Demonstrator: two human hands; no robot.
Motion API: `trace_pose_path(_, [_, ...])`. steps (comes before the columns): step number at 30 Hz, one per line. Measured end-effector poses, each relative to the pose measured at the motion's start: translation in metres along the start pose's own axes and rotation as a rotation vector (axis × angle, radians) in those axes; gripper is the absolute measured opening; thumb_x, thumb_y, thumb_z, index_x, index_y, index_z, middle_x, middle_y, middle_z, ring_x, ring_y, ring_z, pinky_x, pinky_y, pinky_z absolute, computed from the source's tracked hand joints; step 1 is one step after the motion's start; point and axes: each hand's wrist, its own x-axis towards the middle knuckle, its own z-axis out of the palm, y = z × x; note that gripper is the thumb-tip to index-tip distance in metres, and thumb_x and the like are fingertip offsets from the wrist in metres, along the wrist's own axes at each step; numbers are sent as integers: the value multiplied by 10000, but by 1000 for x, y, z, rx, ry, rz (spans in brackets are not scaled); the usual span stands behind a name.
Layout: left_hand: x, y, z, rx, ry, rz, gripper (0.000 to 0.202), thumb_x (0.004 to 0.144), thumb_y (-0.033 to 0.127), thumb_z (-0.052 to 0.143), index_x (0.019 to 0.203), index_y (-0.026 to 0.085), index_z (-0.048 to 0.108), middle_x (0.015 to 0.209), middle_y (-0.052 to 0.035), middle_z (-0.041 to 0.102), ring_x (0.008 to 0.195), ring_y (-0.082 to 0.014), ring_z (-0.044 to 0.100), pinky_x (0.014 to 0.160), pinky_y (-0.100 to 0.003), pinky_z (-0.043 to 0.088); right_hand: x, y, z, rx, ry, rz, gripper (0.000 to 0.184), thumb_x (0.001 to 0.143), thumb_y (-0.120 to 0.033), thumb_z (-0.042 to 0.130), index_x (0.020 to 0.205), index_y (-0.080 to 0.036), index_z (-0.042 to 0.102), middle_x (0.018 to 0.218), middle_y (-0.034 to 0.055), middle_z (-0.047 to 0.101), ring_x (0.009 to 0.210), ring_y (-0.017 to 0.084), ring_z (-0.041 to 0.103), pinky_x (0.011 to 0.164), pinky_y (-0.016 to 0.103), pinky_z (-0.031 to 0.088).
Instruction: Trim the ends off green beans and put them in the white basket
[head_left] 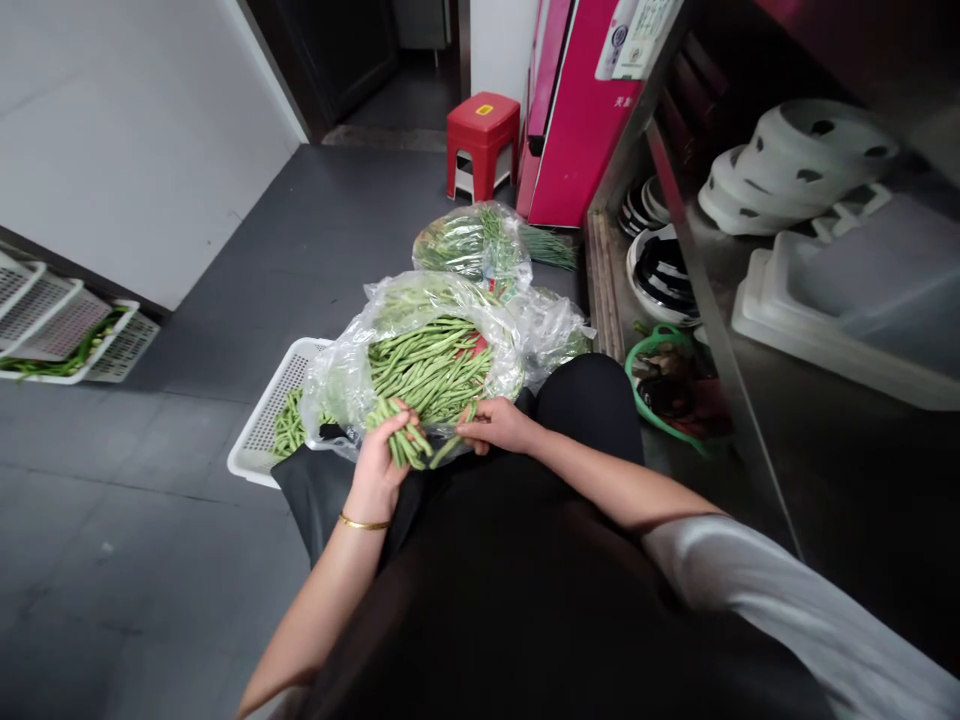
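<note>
A clear plastic bag (352, 370) full of long green beans (431, 365) rests against my knees. My left hand (379, 455), with a gold bangle on the wrist, is closed around a bunch of beans (405, 440) at the bag's near edge. My right hand (499, 425) pinches the ends of a few beans beside it. A white slotted basket (262, 430) with some beans in it lies on the floor just left of the bag.
More bagged beans (472, 240) lie farther off by a red stool (482, 140) and a pink cabinet (577, 120). White baskets (67, 335) sit at the far left. Steel shelves on the right hold plates (795, 160), trays (847, 300) and a green basket (660, 385).
</note>
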Motion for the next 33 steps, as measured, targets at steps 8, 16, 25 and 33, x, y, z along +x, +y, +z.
trace_pose_path(8, [-5,-21,-1,325,-43,-267,270,518,107,783,724,110,608,538,-22,612,407,-132,554,390,-219,446,2,-5,-5,-814,87,-296,278,793,-320,620,983,-125,567,825,44,618,712,134,575,651,235,425])
trace_pose_path(16, [-4,-22,2,553,-30,-147,238,496,38,760,679,114,629,498,3,595,366,-104,524,368,-186,430,-14,-37,-12,-1475,-80,-318,353,928,-396,383,931,-103,579,838,150,647,720,223,615,601,283,386])
trace_pose_path(25, [2,-26,-11,464,38,-218,155,543,109,734,647,107,618,430,-1,550,338,-111,491,341,-199,401,6,-34,-13,-1442,-161,-340,305,930,-318,389,898,-106,607,859,156,659,748,211,620,620,277,400])
trace_pose_path(33, [5,-22,-17,413,-249,-248,204,530,75,742,697,108,632,564,-31,618,435,-111,542,425,-200,439,22,-60,-36,-389,-820,77,489,928,-478,315,842,-124,642,642,41,662,579,122,626,579,221,467])
